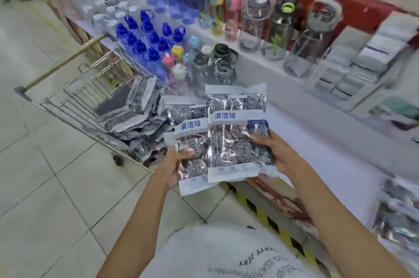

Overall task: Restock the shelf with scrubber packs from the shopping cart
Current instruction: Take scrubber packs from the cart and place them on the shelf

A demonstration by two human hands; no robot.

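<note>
— Gripping what, exactly?
— Left hand curls round the lower edge of one scrubber pack, thumb across its front. Right hand pinches a second pack at its right side.
— Which way do they point?
— Long axes run away from the person, printed headers at the far end, overlapping, held above the floor between shopping cart and white shelf.
</note>
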